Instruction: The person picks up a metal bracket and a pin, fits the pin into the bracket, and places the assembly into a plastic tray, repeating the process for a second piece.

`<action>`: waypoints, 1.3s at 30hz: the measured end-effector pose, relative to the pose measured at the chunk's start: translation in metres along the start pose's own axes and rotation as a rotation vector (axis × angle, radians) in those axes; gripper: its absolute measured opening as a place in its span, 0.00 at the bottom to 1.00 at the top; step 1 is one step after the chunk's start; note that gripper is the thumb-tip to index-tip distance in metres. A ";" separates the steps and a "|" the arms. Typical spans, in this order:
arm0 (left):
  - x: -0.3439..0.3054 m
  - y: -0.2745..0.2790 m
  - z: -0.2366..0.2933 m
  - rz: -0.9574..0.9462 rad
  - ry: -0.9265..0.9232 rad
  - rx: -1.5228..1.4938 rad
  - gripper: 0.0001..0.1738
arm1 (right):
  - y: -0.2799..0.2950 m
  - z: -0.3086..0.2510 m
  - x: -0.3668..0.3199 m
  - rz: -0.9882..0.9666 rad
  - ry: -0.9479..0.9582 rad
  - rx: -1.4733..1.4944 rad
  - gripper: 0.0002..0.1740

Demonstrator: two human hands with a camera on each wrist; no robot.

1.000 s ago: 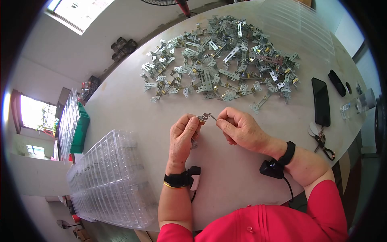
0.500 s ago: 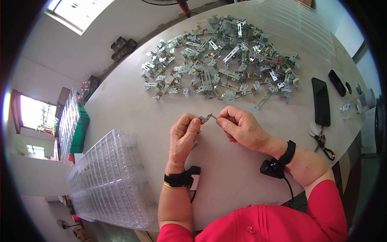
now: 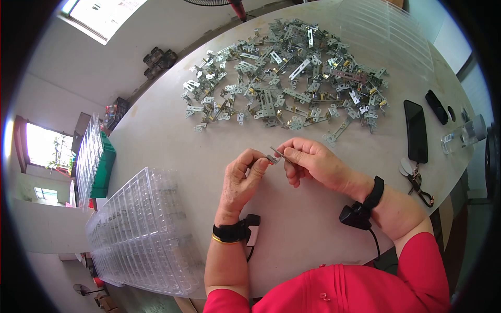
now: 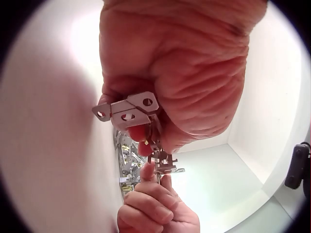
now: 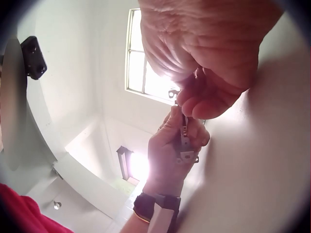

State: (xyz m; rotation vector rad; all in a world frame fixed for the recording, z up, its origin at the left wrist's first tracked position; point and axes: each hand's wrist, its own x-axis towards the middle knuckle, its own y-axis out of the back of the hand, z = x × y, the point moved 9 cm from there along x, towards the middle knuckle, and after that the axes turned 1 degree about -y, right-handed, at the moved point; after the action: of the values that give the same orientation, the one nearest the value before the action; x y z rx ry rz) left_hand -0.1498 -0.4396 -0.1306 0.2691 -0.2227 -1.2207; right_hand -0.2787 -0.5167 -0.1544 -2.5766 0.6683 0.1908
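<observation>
A silver-grey stamped-metal bracket (image 4: 127,116) is grasped in my left hand (image 3: 237,185), between thumb and curled fingers. The head view gives only its end poking past my fingertips; the left wrist view reveals a wide, holed plate on the palm side, and the right wrist view its length along my fingers. My right hand (image 3: 315,164) pinches a thin grey metal rod (image 3: 276,152) beside that end; whether they touch, I cannot tell. Beyond my fingers lies a heap of silver and brass-coloured metal brackets (image 3: 300,69).
</observation>
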 end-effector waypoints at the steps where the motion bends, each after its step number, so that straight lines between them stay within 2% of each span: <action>1: 0.000 -0.001 0.002 -0.011 -0.024 -0.007 0.09 | -0.002 0.003 0.000 -0.046 -0.017 0.036 0.13; 3: -0.001 -0.002 0.004 -0.021 -0.046 -0.015 0.09 | -0.004 0.006 0.001 -0.093 -0.036 0.072 0.13; 12: -0.001 -0.008 0.017 -0.069 -0.119 0.059 0.08 | 0.000 -0.002 0.000 -0.002 0.026 -0.038 0.11; 17: -0.001 -0.009 0.033 -0.069 -0.216 0.129 0.08 | 0.001 -0.017 -0.002 0.084 0.296 -0.160 0.08; 20: -0.002 -0.014 0.037 -0.112 -0.228 0.135 0.08 | 0.001 -0.017 -0.002 0.054 0.351 -0.198 0.07; 24: -0.003 -0.025 0.032 -0.196 -0.209 0.197 0.07 | -0.002 -0.014 -0.002 0.027 0.303 -0.130 0.07; 26: -0.002 -0.020 0.036 -0.093 -0.219 0.225 0.07 | 0.002 -0.023 -0.003 0.090 0.462 -0.197 0.07; 27: -0.002 -0.019 0.036 -0.093 -0.220 0.226 0.07 | 0.002 -0.024 -0.003 0.090 0.463 -0.197 0.07; 30: 0.000 -0.001 0.031 0.087 -0.197 0.139 0.09 | 0.005 -0.024 -0.004 0.126 0.415 -0.184 0.07; 35: 0.000 -0.007 0.031 0.104 -0.220 0.185 0.09 | 0.000 -0.015 -0.002 0.058 0.267 -0.167 0.07; 39: 0.000 -0.012 0.034 0.058 -0.304 0.243 0.09 | 0.004 -0.013 0.001 0.081 0.262 -0.190 0.07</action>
State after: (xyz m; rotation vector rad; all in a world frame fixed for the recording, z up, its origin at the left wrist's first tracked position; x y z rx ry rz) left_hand -0.1711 -0.4461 -0.1025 0.2847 -0.6414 -1.1745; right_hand -0.2795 -0.5265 -0.1446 -2.7873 0.8880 -0.0633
